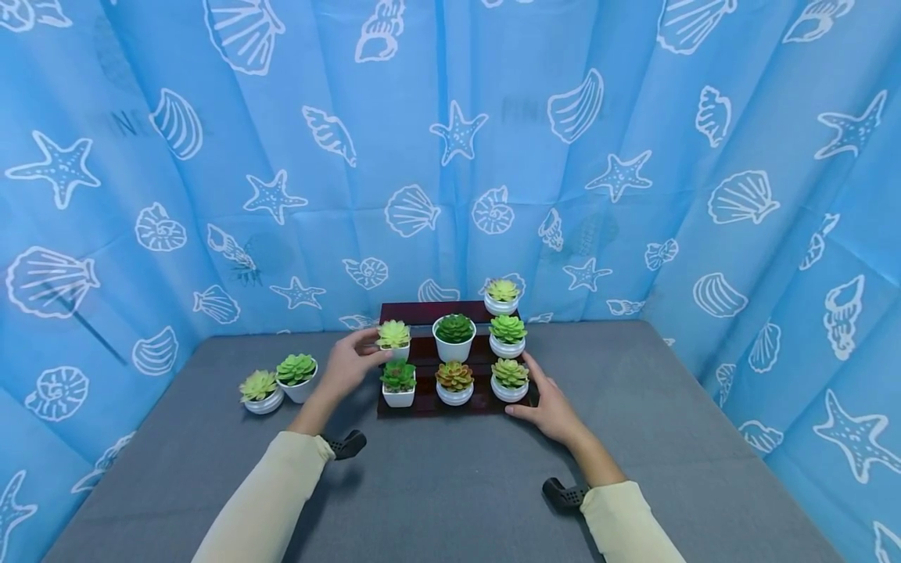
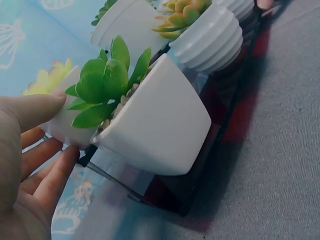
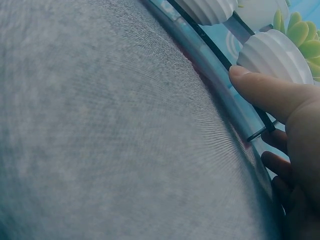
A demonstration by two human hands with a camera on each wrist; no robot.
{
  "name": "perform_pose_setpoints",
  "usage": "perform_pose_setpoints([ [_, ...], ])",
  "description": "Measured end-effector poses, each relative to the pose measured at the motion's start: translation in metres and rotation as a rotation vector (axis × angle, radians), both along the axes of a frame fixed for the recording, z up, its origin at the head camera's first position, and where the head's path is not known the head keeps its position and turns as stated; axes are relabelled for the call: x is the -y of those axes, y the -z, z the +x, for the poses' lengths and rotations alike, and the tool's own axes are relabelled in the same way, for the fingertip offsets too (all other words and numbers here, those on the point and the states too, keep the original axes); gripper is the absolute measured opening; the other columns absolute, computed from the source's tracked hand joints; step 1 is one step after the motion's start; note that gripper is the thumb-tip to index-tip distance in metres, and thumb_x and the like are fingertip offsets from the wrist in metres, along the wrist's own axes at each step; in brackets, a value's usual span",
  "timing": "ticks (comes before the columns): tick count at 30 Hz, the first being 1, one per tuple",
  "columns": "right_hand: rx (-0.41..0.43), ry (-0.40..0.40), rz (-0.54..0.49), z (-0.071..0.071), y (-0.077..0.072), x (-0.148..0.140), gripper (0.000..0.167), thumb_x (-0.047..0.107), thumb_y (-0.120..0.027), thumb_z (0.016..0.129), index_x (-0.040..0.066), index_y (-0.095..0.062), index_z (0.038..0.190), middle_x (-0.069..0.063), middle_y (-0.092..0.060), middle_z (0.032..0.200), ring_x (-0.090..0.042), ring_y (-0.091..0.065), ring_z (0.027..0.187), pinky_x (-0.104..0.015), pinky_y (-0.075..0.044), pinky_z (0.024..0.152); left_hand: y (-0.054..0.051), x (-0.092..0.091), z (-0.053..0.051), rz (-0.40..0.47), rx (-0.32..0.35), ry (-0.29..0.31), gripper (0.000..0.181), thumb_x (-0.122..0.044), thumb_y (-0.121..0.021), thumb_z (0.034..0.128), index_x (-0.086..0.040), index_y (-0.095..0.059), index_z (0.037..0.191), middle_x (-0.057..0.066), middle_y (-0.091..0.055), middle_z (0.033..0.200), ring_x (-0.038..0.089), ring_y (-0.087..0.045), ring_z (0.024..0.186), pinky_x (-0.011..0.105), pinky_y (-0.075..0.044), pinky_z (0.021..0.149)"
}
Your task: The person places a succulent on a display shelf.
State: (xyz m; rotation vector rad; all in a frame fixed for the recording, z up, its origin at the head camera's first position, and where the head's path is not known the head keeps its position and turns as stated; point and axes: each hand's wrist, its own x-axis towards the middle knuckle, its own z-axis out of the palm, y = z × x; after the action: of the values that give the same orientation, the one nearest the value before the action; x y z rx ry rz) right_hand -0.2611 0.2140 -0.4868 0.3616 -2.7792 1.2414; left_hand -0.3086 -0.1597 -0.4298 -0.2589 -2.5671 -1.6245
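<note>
My left hand [image 1: 341, 367] [image 2: 27, 165] pinches a white pot with a pale green plant [image 1: 393, 336] between thumb and fingers, at the left end of the dark red tiered stand's [image 1: 415, 313] middle tier. Just in front, a square white pot with a green plant [image 1: 398, 385] [image 2: 155, 125] sits on the lowest tier. At the stand's front right corner, my right hand [image 1: 556, 407] [image 3: 302, 125] grips the frame, thumb on the front edge and fingers curled at the side. A ribbed white pot [image 1: 510, 381] [image 3: 275, 57] is beside that thumb.
The lowest tier also holds an orange-green plant [image 1: 454, 381]. A dark green plant [image 1: 454, 340] and a green one [image 1: 507, 336] share the middle tier; another pot [image 1: 502, 297] stands top right. Two potted plants [image 1: 262, 392] [image 1: 299, 378] are on the grey table [image 1: 450, 500], left, before a blue curtain.
</note>
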Motion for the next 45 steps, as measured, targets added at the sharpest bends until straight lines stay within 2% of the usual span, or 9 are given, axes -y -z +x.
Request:
perform_pose_setpoints([
  [5,0.008,0.003,-0.002,0.0,0.0,0.0,0.102,0.031,-0.082,0.079,0.02,-0.016,0.157,-0.023,-0.034,0.15,-0.046,-0.036,0.132,-0.064,-0.033,0.1,0.0,-0.004,-0.002,0.007,0.003,0.024,0.061,-0.027,-0.075,0.0873,-0.004,-0.052,0.139,0.018,-0.055,0.134,0.033,-0.057,0.116,0.047,-0.049,0.092],
  [14,0.012,0.006,-0.004,-0.001,0.001,0.0,0.103,0.029,-0.082,0.079,0.021,-0.015,0.157,-0.022,-0.034,0.151,-0.045,-0.036,0.132,-0.063,-0.033,0.101,0.001,-0.009,0.0,0.008,0.005,-0.01,0.059,-0.026,-0.074,0.0882,-0.004,-0.052,0.138,0.018,-0.057,0.132,0.032,-0.058,0.116,0.046,-0.05,0.092],
  [20,0.024,0.005,-0.008,-0.001,0.001,0.001,0.102,0.028,-0.082,0.08,0.021,-0.015,0.157,-0.022,-0.032,0.152,-0.045,-0.035,0.133,-0.063,-0.032,0.101,0.007,-0.008,0.005,0.09,-0.032,-0.043,0.05,-0.021,-0.073,0.0895,-0.005,-0.056,0.134,0.016,-0.06,0.128,0.031,-0.059,0.114,0.046,-0.05,0.092],
  [24,0.022,0.004,-0.01,-0.001,0.0,0.001,0.102,0.028,-0.082,0.08,0.021,-0.015,0.157,-0.022,-0.032,0.152,-0.045,-0.034,0.133,-0.064,-0.032,0.101,0.01,-0.005,0.011,0.138,-0.069,-0.122,0.042,-0.014,-0.072,0.0897,-0.004,-0.059,0.128,0.015,-0.062,0.123,0.029,-0.061,0.11,0.044,-0.05,0.091],
  [29,0.016,0.001,-0.007,-0.002,0.0,0.001,0.101,0.029,-0.081,0.081,0.02,-0.015,0.157,-0.022,-0.032,0.152,-0.045,-0.034,0.133,-0.064,-0.033,0.101,0.014,0.002,0.025,0.116,-0.11,-0.184,0.032,-0.013,-0.07,0.091,-0.004,-0.062,0.121,0.016,-0.064,0.119,0.029,-0.06,0.108,0.043,-0.048,0.092],
  [36,0.018,0.003,-0.001,-0.002,0.001,0.001,0.101,0.03,-0.081,0.081,0.019,-0.016,0.157,-0.021,-0.031,0.153,-0.045,-0.034,0.134,-0.063,-0.032,0.102,0.026,0.013,0.04,0.07,-0.102,-0.28,0.026,-0.012,-0.067,0.0928,-0.002,-0.064,0.117,0.015,-0.065,0.114,0.027,-0.06,0.103,0.042,-0.048,0.086],
  [39,0.019,0.004,-0.003,-0.002,0.001,0.001,0.101,0.03,-0.082,0.08,0.02,-0.016,0.157,-0.021,-0.031,0.153,-0.045,-0.034,0.133,-0.064,-0.032,0.101,0.032,0.018,0.044,0.059,-0.096,-0.309,0.026,-0.011,-0.067,0.0925,-0.001,-0.065,0.116,0.015,-0.066,0.111,0.027,-0.061,0.101,0.039,-0.049,0.083],
  [45,0.013,0.001,-0.001,-0.002,0.0,0.001,0.101,0.03,-0.081,0.081,0.02,-0.015,0.157,-0.023,-0.031,0.152,-0.046,-0.034,0.133,-0.064,-0.032,0.101,0.04,0.028,0.054,0.037,-0.082,-0.327,0.025,-0.012,-0.067,0.0929,0.0,-0.065,0.115,0.013,-0.067,0.11,0.025,-0.06,0.1,0.037,-0.048,0.083],
])
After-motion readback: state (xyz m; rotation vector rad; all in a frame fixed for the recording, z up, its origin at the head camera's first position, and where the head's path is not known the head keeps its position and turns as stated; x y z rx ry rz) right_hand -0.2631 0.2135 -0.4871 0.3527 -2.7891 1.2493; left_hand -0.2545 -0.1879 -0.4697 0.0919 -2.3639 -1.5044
